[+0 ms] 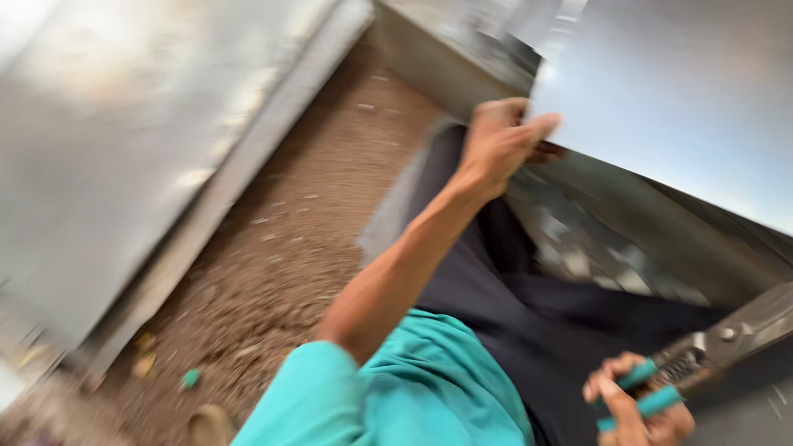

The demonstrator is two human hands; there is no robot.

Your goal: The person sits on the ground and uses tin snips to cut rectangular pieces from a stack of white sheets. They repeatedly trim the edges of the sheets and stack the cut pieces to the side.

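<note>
My left hand (500,142) is stretched forward and grips the lower left corner of a shiny metal sheet (686,107) that fills the upper right. My right hand (640,405), at the bottom right, is closed around the teal-handled grips of metal shears (727,339), whose blades point up to the right under the sheet. A teal sleeve covers my left arm, and my dark trousers lie between the two hands. The picture is blurred by motion.
A large grey metal sheet (124,140) lies at the left, with a folded edge along it. Brown dirt floor (281,256) runs between the sheets, strewn with small scraps. More metal pieces (578,248) lie under the held sheet.
</note>
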